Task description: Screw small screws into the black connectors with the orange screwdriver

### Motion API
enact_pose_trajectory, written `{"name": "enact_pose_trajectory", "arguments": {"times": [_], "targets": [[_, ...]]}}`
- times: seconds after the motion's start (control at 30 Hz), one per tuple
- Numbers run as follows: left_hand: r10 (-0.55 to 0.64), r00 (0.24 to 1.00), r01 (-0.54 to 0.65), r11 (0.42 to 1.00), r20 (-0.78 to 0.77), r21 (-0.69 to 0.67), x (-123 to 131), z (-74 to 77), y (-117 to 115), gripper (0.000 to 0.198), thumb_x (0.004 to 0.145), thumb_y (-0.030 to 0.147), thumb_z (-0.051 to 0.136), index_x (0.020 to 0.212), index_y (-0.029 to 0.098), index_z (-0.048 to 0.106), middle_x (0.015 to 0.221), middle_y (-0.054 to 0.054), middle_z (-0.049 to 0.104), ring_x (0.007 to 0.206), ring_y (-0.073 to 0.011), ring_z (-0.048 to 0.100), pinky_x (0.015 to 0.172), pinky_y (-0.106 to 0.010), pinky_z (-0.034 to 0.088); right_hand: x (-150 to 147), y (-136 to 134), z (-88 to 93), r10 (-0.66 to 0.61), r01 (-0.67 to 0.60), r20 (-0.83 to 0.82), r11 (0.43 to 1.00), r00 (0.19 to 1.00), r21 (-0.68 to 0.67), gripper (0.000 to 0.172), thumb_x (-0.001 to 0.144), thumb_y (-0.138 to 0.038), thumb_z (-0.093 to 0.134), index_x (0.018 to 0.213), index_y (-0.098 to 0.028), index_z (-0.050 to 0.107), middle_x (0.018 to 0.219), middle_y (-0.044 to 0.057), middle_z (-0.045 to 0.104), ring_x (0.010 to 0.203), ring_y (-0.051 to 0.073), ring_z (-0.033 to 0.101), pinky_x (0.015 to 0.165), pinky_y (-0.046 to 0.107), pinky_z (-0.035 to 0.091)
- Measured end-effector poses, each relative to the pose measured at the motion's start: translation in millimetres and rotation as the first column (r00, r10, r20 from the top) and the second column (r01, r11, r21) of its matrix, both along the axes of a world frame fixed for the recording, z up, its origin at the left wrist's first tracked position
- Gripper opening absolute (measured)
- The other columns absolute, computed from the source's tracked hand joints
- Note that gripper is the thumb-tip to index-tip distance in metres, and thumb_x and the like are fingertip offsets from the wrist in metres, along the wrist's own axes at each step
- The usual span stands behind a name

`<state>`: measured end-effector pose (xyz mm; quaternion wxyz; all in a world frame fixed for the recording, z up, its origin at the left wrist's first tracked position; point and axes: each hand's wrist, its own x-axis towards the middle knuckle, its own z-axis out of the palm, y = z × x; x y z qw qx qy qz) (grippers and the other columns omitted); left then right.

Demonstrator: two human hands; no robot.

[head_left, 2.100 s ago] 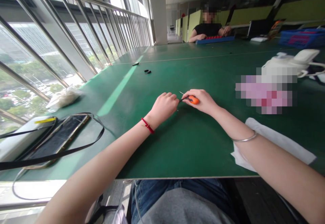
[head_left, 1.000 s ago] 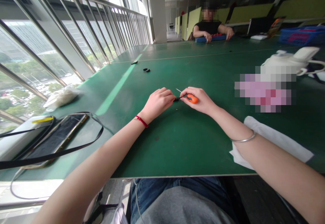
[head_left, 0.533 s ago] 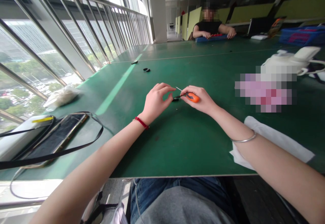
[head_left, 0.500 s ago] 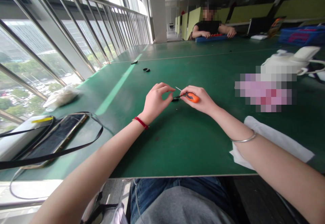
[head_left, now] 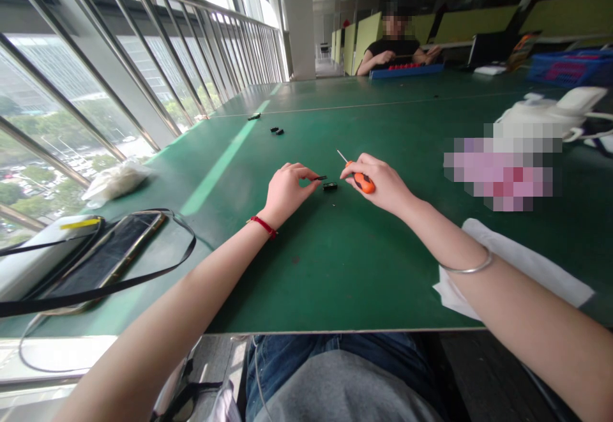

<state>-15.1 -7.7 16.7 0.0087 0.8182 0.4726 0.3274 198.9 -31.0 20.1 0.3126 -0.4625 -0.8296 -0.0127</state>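
My left hand (head_left: 291,187) pinches a small thin black piece (head_left: 322,178) between thumb and fingertips. Just below its tip, a small black block-like part (head_left: 330,187) lies on the green table (head_left: 306,281). To the right, my right hand (head_left: 378,180) is closed around the orange and black handle of a screwdriver (head_left: 364,182). Its thin metal shaft points up and to the left, away from the black part. What exactly the small black pieces are is too small to make out.
Farther off lie several small black pieces (head_left: 276,131). A phone (head_left: 103,259) with a strap rests at left, near a plastic bag (head_left: 119,182). White paper (head_left: 517,269) lies under my right forearm; a white jug (head_left: 536,115) stands beyond. Across the table sits a person (head_left: 395,48) with a blue tray.
The thin black piece, before at my right fingertips, is now in my left hand. My hands have moved apart, uncovering the black part on the table. The screwdriver tip has swung slightly upward.
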Motion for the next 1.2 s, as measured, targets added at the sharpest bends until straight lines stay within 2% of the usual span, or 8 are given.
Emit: {"name": "enact_pose_trajectory", "arguments": {"times": [0.17,0.27,0.37,0.57,0.83,1.03,1.1,1.2], "targets": [[0.137,0.986,-0.139,0.99,-0.093,-0.009,-9.6,-4.3,7.0,0.016,0.08,0.03,0.06,0.084,0.022,0.072,0.088,-0.003,0.069,0.086,-0.0214,0.057,0.073,-0.031,0.043,-8.0,-10.2,8.8,-0.059,0.084,0.187,0.988,0.98,-0.129,0.024,0.078,-0.015,0.059,0.098,-0.026,0.067,0.072,0.002,0.064,0.062,0.015,0.055,0.061,0.024,0.035],[0.154,0.981,-0.156,0.988,-0.116,-0.013,-9.4,-4.9,6.9,0.016,0.079,0.03,0.059,0.084,0.022,0.072,0.09,-0.002,0.068,0.088,-0.0217,0.057,0.073,-0.031,0.044,-12.0,-14.0,10.9,0.006,0.053,0.285,0.978,0.958,-0.2,0.025,0.077,-0.015,0.059,0.096,-0.028,0.068,0.078,0.002,0.067,0.067,0.016,0.058,0.062,0.025,0.036],[0.143,0.98,-0.146,0.989,-0.138,-0.015,-7.8,-4.4,5.0,0.017,0.079,0.03,0.058,0.085,0.022,0.072,0.09,-0.003,0.068,0.088,-0.0218,0.057,0.074,-0.031,0.044,-13.7,-14.7,10.7,0.065,0.008,0.315,0.974,0.947,-0.225,0.024,0.078,-0.017,0.058,0.095,-0.029,0.07,0.076,0.002,0.068,0.07,0.017,0.059,0.065,0.026,0.038],[0.124,0.978,-0.126,0.992,-0.167,-0.002,-6.3,-4.7,3.3,0.019,0.079,0.03,0.056,0.084,0.021,0.072,0.087,-0.004,0.068,0.087,-0.0222,0.056,0.074,-0.032,0.044,-16.0,-11.5,4.0,0.068,-0.007,0.32,0.982,0.945,-0.187,0.025,0.076,-0.019,0.061,0.095,-0.03,0.072,0.07,0.003,0.067,0.07,0.02,0.059,0.064,0.028,0.04],[0.104,0.984,-0.104,0.995,-0.145,0.009,-5.0,-5.3,2.4,0.018,0.078,0.03,0.057,0.083,0.021,0.072,0.086,-0.005,0.067,0.085,-0.0228,0.056,0.074,-0.033,0.044,-17.1,-6.1,-5.8,0.073,-0.037,0.257,0.989,0.964,-0.142,0.023,0.072,-0.013,0.063,0.085,-0.028,0.073,0.068,0.001,0.066,0.062,0.014,0.056,0.058,0.024,0.036],[0.089,0.985,-0.089,0.996,-0.147,0.006,-1.8,-4.0,-0.8,0.018,0.079,0.029,0.057,0.084,0.02,0.072,0.087,-0.005,0.068,0.086,-0.0228,0.056,0.075,-0.033,0.044,-20.0,-3.9,-10.3,0.058,-0.035,0.292,0.996,0.955,-0.084,0.023,0.072,-0.013,0.06,0.087,-0.026,0.071,0.065,0.002,0.066,0.062,0.016,0.057,0.058,0.024,0.034],[0.079,0.987,-0.079,0.997,-0.143,0.006,-0.4,-3.1,-3.1,0.018,0.079,0.029,0.057,0.083,0.02,0.072,0.086,-0.005,0.068,0.086,-0.0227,0.056,0.074,-0.033,0.043,-18.0,-2.1,-10.6,0.045,-0.029,0.245,0.997,0.969,-0.068,0.023,0.072,-0.014,0.058,0.088,-0.025,0.071,0.068,0.001,0.067,0.064,0.016,0.058,0.06,0.025,0.035],[0.043,0.991,-0.042,0.999,-0.128,0.006,3.6,-1.3,-8.5,0.017,0.079,0.028,0.058,0.085,0.021,0.072,0.086,-0.004,0.068,0.085,-0.0221,0.056,0.073,-0.033,0.043,-10.3,1.0,-9.2,0.001,0.002,0.078,1.0,0.997,-0.029,0.022,0.075,-0.016,0.056,0.09,-0.024,0.07,0.074,0.002,0.07,0.067,0.017,0.06,0.061,0.025,0.037]]}}
